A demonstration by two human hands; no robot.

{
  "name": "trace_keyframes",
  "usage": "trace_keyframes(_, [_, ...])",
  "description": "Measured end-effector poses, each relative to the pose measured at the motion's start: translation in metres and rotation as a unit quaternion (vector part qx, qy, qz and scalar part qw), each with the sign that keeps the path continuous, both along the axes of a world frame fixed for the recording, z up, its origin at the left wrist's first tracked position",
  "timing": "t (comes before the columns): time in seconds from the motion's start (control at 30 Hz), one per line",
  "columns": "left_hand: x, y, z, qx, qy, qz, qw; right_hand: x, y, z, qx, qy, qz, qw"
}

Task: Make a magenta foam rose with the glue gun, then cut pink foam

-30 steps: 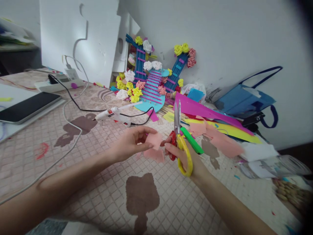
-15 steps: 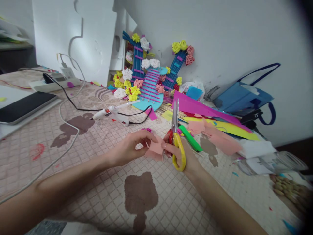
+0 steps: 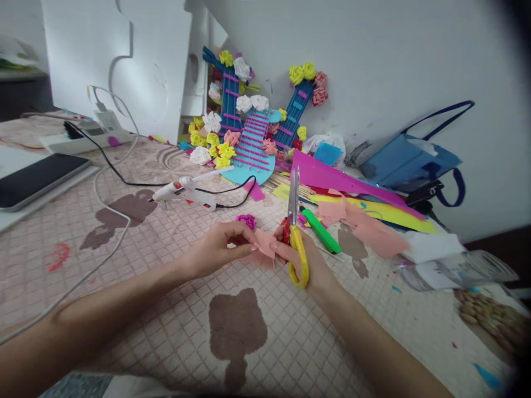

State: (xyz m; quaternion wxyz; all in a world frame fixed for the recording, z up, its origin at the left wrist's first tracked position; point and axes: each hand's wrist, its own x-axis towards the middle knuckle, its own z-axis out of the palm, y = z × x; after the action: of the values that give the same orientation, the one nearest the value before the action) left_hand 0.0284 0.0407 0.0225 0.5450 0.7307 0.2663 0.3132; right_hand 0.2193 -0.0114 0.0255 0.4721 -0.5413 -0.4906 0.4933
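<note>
Between my two hands is a small piece of salmon-pink paper (image 3: 264, 243). My left hand (image 3: 226, 246) pinches its left edge between thumb and fingers. At the right edge, the thumb and fingertips of my right hand (image 3: 305, 254) grip the same paper. Scissors (image 3: 293, 204) with one yellow and one red handle also sit in my right hand, blades pointing up and away from the paper. Just beyond my left fingertips lies a magenta paper flower (image 3: 246, 221). A green utility knife (image 3: 321, 231) rests right of the scissors.
A white glue gun (image 3: 185, 192) with a black cord lies ahead. Behind it stands a blue craft model (image 3: 253, 143) with paper flowers. Coloured sheets (image 3: 352, 188), a blue bag (image 3: 409, 163) and a glass jar (image 3: 460, 271) are on the right; a phone (image 3: 41, 179) is on the left.
My left fingers have shifted on the pink paper, thumb and fingertips now closing on its edge. The paper has tilted, and the magenta flower shows more fully. The view has moved slightly.
</note>
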Motion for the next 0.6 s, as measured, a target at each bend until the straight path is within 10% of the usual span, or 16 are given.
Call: trace_keyframes(0.6, [0.004,-0.001,-0.014,-0.157,-0.080,-0.082,0.981,0.001,0.000,0.005,0.022,-0.031,0.021,0.999])
